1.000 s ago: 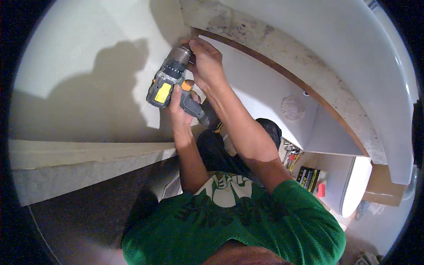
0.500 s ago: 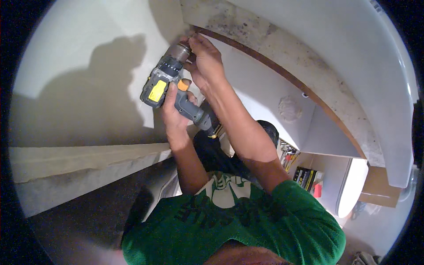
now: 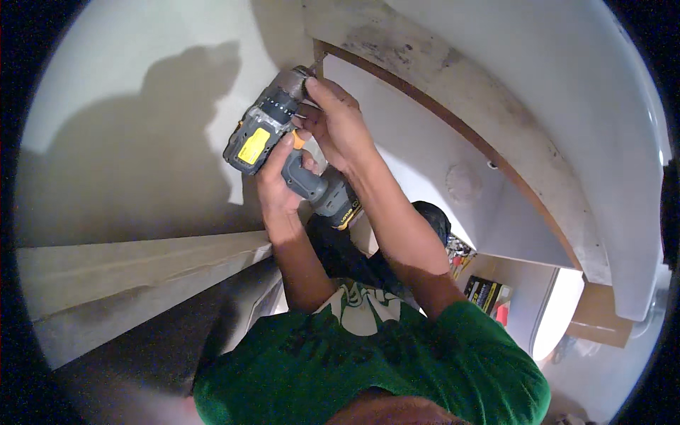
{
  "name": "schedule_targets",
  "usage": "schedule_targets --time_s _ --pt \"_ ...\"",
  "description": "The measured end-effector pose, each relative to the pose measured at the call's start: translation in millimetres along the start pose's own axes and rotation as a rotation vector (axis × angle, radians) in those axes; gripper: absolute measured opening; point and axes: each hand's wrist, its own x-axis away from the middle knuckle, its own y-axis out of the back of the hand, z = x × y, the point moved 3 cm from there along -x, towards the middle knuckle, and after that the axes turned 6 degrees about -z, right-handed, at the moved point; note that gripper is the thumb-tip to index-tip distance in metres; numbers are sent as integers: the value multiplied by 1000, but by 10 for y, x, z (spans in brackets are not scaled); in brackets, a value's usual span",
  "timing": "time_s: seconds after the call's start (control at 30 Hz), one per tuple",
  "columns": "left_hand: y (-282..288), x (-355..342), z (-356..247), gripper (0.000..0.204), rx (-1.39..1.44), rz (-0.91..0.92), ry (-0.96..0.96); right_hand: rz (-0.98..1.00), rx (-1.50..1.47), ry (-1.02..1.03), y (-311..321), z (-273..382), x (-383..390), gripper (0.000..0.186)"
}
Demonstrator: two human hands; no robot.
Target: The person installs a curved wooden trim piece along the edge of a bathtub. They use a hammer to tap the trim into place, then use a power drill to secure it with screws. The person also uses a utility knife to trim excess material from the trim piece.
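Observation:
A grey and black cordless drill (image 3: 275, 106) with a yellow label and an orange trigger is held at the upper middle, tilted toward the corner of wall and cabinet. My left hand (image 3: 278, 185) is closed round its grip, thumb along the back. My right hand (image 3: 338, 126) has its fingers bent at the front of the drill, thumb on the metal chuck (image 3: 292, 81). A thin bit (image 3: 318, 61) sticks out from the chuck close to the wooden edge (image 3: 340, 57) under the stained underside of the counter.
A pale wall (image 3: 120, 92) with shadows fills the left, above a ledge (image 3: 134, 269). The curved white basin (image 3: 595, 127) arches over an open cabinet (image 3: 474, 219) at right, with assorted tools (image 3: 459, 258), a black box (image 3: 480, 296) and cardboard (image 3: 598, 319) lower down.
My right hand has slid slightly down and right from the drill's tip, so the bit now shows. The drill has shifted a little left, and more of its battery base shows.

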Motion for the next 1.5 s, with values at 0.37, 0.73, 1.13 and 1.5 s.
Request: schedule_targets --time_s 0.37,0.73,1.13,1.5 --pt "-134 45 -42 28 5 -185 -130 47 55 -129 -285 -76 102 33" --pt "-21 37 -52 34 -12 -50 -66 277 5 -217 -142 -132 -42 33" --pt "22 30 -17 26 -14 2 -21 238 220 -297 -24 -25 119 65" --pt "-87 112 -89 27 -101 -124 -11 190 1768 405 114 211 1062 114"
